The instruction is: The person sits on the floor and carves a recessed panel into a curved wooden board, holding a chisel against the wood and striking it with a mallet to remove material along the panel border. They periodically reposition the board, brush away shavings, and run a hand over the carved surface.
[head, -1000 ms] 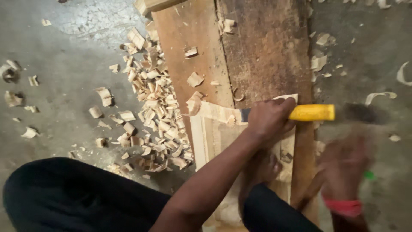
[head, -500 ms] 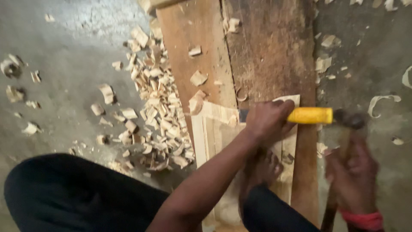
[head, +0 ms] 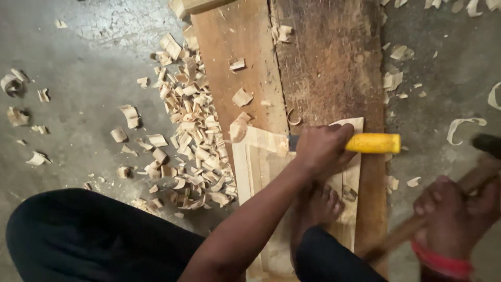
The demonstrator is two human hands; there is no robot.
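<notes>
My left hand [head: 319,150] is closed around a chisel with a yellow handle [head: 373,142], held level, its blade end resting on a pale wooden workpiece [head: 259,168]. My bare foot [head: 316,206] presses on that workpiece. At the lower right my right hand [head: 453,218] grips the wooden shaft of a hammer [head: 406,230]. The dark hammer head [head: 487,144] sits to the right of the chisel's butt, apart from it.
The workpiece lies on two long boards, one reddish-brown [head: 233,47] and one dark and rough [head: 334,68]. A thick pile of wood chips [head: 188,130] covers the concrete floor [head: 78,78] left of the boards. Scattered shavings [head: 463,125] lie at the right. My dark-clothed knee [head: 78,240] fills the lower left.
The hammer head was at the chisel's butt half a second ago and has drawn back to the right. My left hand and the chisel have stayed in place.
</notes>
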